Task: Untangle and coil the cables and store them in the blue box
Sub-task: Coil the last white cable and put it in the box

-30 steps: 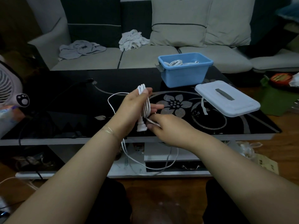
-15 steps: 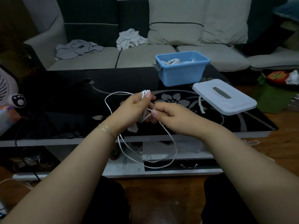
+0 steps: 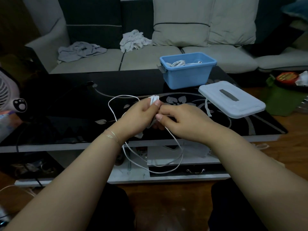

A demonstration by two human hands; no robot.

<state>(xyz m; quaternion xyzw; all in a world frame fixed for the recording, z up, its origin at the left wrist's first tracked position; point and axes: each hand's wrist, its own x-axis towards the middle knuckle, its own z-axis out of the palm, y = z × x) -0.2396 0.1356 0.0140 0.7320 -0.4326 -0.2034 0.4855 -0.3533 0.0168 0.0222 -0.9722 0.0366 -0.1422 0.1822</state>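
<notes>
The left hand (image 3: 138,117) gripped a bundle of coiled white cable (image 3: 154,99), its loops sticking up past the thumb and its long axis running roughly upright, near to far. The right hand (image 3: 181,120) sat just right of it, touching, fingers curled and pinching the loose strand where it left the bundle. From there the free cable dropped in a long loop below the near edge of the table (image 3: 66,100) and swung back up on the left in an arc toward the left hand. So the slack lay mostly below and near, closer to the right hand; I judged the next wrap would have to draw that hanging loop up and over the bundle's long axis.

The box (image 3: 186,77) stood open on the table, far and right of both hands, nearer the right one. Inside it lay at least one coiled white cable already; what else it held I could not tell. Its lid (image 3: 231,104) rested flat on the table just near the box, to the right of the hands.
</notes>
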